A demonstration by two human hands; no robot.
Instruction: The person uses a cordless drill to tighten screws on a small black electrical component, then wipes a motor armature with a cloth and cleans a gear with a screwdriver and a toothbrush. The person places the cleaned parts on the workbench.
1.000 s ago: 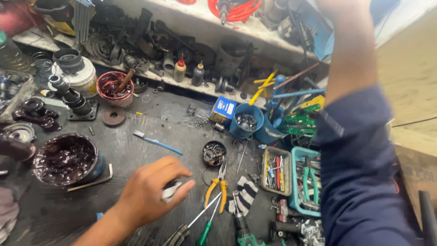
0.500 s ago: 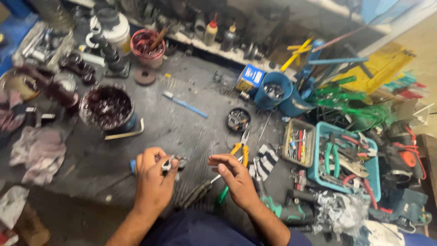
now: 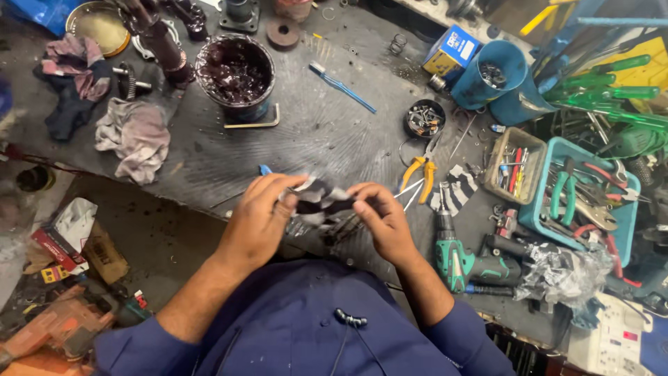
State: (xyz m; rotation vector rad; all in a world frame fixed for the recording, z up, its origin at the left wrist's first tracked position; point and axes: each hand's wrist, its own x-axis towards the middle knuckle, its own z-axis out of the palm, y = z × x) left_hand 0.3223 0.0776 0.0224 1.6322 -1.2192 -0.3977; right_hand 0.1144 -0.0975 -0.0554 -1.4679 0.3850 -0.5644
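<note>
Your left hand [image 3: 259,219] and right hand [image 3: 381,221], both pinched shut, grasp 1 striped black-and-white rag [image 3: 319,200] between them above the dark workbench [image 3: 306,132], near yellow-handled pliers [image 3: 419,171].

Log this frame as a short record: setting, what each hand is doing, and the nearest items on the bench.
setting: cluttered dark workbench
left hand: pinches one end of a black-and-white striped rag
right hand: pinches the other end
near hands: yellow-handled pliers, green cordless drill, second striped rag
farther back: tub of dark grease, blue toothbrush
</note>
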